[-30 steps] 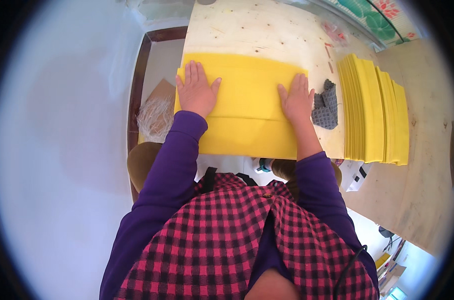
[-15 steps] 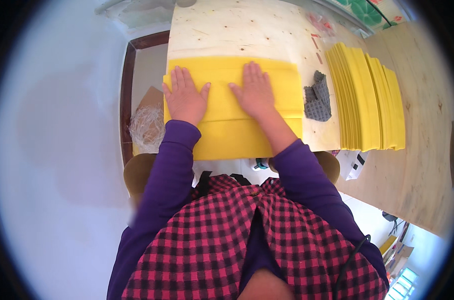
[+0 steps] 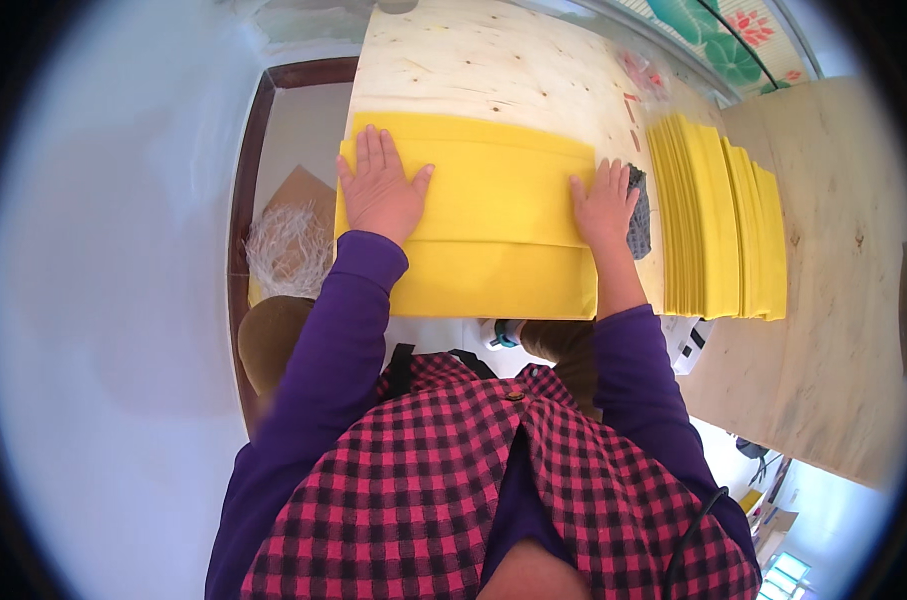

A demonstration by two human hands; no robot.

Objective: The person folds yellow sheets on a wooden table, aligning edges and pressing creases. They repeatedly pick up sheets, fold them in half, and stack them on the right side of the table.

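Here, yellow cloth [image 3: 499,205], hands [image 3: 384,198] [image 3: 607,210] at opposite edges

By your left hand [image 3: 384,195] and right hand [image 3: 606,205], the flat, folded fabric sheet [image 3: 494,190] is one plain, bright yellow. The same yellow fills the stack of folded fabric pieces [image 3: 714,220] to the right of your right hand. Just beside that hand, the crumpled, waffle-textured cloth [image 3: 640,225] is dark grey. Ahead of both hands, the pale tan wooden surface [image 3: 464,60] is flecked with dark brown knots. Farther ahead and right, the patterned panel [image 3: 719,62] has green leaves and pinkish-red flowers. Left of your left hand, the flat cardboard piece [image 3: 299,188] is brown, the tangled, thin strands [image 3: 286,250] whitish. Behind your hands, your long sleeves [image 3: 319,325] are plain purple, your woven garment [image 3: 404,470] checked pinkish-red and black.
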